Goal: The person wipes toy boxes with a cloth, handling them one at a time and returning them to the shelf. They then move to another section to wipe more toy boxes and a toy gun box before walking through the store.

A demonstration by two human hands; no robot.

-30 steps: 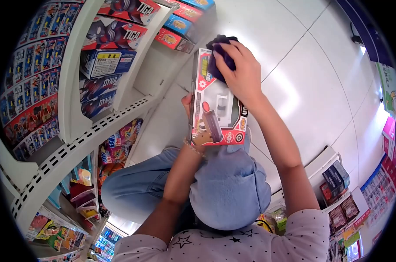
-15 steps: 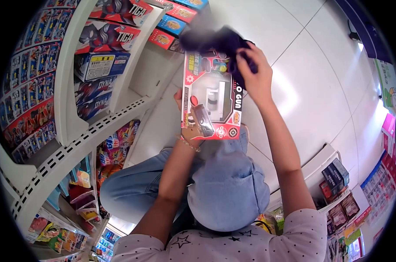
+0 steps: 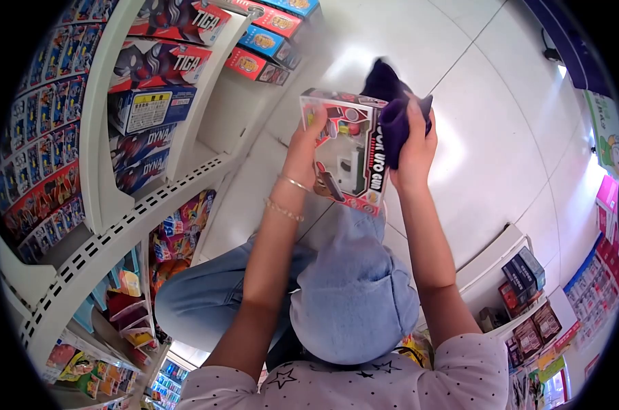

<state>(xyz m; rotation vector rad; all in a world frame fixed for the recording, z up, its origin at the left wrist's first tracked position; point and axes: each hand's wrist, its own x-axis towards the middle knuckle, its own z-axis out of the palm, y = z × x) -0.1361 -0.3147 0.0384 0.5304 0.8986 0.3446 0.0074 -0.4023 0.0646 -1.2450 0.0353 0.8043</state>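
Note:
A red, white and black toy gun box [image 3: 350,164] with a clear window is held up over my lap, slightly tilted. My left hand [image 3: 308,145] grips it along the left edge, thumb over the front and the other fingers hidden behind. Bunched in my right hand [image 3: 417,150] is a dark purple cloth [image 3: 393,124], pressed against or very near the box's right side. Part of the cloth sticks up behind the box's upper right corner. Inside the window a white toy gun and small coloured pieces show.
On my left stands a white shelf unit [image 3: 217,164] with TIGA boxes [image 3: 162,65], DYNA boxes [image 3: 145,147] and hanging card packs. Red and blue boxes [image 3: 265,41] are stacked at its far end. Pale floor tiles [image 3: 487,137] lie ahead; a low shelf with small boxes [image 3: 525,270] is at right.
The box has tilted and turned so its right side shows more. My left hand has moved up its left edge. My right hand has brought the cloth from the top down to the right side.

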